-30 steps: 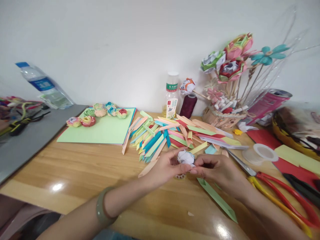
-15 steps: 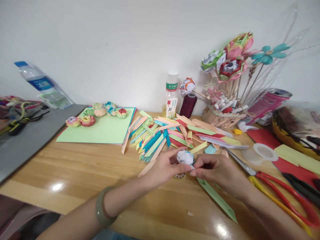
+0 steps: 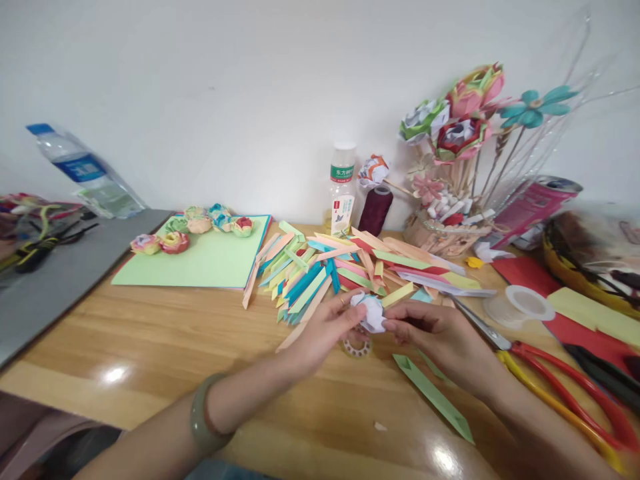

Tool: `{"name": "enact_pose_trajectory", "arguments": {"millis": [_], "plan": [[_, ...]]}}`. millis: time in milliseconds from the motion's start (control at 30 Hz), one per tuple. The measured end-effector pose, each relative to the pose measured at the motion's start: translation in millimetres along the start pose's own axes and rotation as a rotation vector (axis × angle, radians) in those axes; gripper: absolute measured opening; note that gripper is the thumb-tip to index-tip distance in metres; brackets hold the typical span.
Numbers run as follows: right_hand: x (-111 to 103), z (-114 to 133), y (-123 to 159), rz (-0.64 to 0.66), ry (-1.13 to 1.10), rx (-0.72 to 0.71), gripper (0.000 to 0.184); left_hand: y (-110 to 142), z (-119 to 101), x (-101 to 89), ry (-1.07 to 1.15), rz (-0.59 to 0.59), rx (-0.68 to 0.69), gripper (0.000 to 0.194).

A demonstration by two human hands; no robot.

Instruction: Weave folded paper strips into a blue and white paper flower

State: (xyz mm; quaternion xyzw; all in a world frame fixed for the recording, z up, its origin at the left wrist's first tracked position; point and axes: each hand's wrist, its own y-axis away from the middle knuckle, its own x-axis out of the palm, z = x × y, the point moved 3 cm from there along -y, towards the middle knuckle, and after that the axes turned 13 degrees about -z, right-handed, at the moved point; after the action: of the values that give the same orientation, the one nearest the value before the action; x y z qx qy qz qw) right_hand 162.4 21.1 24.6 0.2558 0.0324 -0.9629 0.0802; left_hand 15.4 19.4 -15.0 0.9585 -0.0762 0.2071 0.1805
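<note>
Between my two hands, just above the table, is a white paper flower (image 3: 372,315) with a little blue at its top edge. My left hand (image 3: 336,325) grips its left side, thumb across the front. The thumb and fingertips of my right hand (image 3: 419,323) pinch the flower's right edge. Under the hands lies a small ring with round holes (image 3: 357,347). A folded green paper strip (image 3: 434,399) rests on the wood below my right hand. Behind my hands spreads a heap of folded paper strips (image 3: 310,280) in many colours.
Scissors (image 3: 530,360) with red and yellow handles lie at the right, beside a white plastic spool (image 3: 525,305). Several small paper flowers (image 3: 175,241) sit on green paper (image 3: 190,270). Farther back stand a bottle (image 3: 342,190), a dark thread spool (image 3: 376,210) and a flower basket (image 3: 443,233).
The white flower has been turned in my hands, showing more of its white side. My left thumb has shifted up onto its front, and more of the ring beneath shows.
</note>
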Motion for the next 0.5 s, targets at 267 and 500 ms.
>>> {"name": "enact_pose_trajectory", "arguments": {"millis": [267,500], "plan": [[3.2,-5.7,0.3,0.014,0.028,0.013,0.019,0.1,4.6,-1.5,-0.043,0.006,-0.03,0.053],[3.1,-0.8,-0.4,0.058,-0.05,-0.013,0.023,0.4,1.5,0.1,0.059,-0.041,-0.037,0.048]]}}
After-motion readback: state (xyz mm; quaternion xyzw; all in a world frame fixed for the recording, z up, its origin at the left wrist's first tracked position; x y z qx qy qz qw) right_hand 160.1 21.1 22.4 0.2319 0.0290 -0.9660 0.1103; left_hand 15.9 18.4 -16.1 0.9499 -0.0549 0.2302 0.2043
